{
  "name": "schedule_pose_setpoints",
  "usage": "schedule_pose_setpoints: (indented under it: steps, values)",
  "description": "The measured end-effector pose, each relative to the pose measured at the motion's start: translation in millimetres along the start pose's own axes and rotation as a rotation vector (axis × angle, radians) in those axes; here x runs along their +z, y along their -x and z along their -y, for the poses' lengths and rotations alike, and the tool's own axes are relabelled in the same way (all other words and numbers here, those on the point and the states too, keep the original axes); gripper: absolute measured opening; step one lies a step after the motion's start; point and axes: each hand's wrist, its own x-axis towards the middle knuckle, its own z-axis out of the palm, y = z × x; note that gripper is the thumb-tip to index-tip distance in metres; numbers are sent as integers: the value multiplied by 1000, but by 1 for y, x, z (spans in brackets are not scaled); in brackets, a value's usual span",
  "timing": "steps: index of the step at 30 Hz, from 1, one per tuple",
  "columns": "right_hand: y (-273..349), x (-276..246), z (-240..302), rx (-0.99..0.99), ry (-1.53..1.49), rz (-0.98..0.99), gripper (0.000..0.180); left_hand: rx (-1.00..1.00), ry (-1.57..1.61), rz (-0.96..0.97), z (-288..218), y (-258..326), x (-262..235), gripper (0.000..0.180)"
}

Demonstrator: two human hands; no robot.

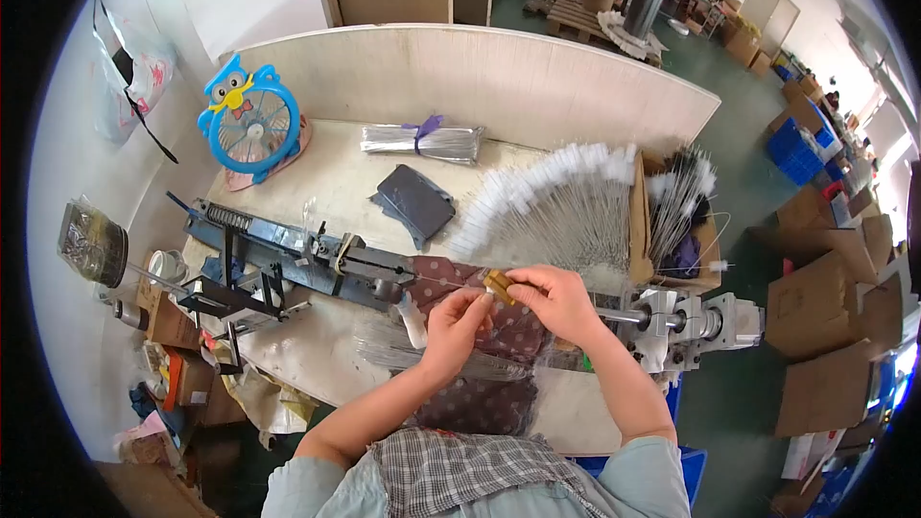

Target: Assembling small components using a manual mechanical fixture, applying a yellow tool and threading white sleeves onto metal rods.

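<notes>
Small brass-coloured piece (497, 284) in right hand (556, 301), just beside left hand (458, 323)

Dressed in a pale grey-green shirt (357, 491) with a checked cloth (460, 470) over the chest.
Wears loose, short sleeves, with a left sleeve (303, 491) and a right sleeve (654, 475) of the same plain, softly creased fabric, both ending around the elbow in wide hems. Leaves bare the left forearm (369, 411) and the right forearm (624, 384), likewise the left hand (454, 334) and the right hand (561, 304). Shows, on the cloth, a small check of dark grey and off-white, crossed by thin lines, with a rumpled, uneven upper edge and a little touch of red near the middle of that edge.
</notes>
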Motion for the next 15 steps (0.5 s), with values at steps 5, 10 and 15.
schedule_pose_setpoints:
  steps: [5,10,15]
  values:
    - [3,-4,-2,-330,210,25,19,12,79,-62,-1,0,4,14]
    - [-8,5,19,-487,508,-135,15,34,76,-323,-22,8,-17,13]
    - [-43,48,15,-448,559,-155,14,-82,219,-299,-32,6,-18,14]
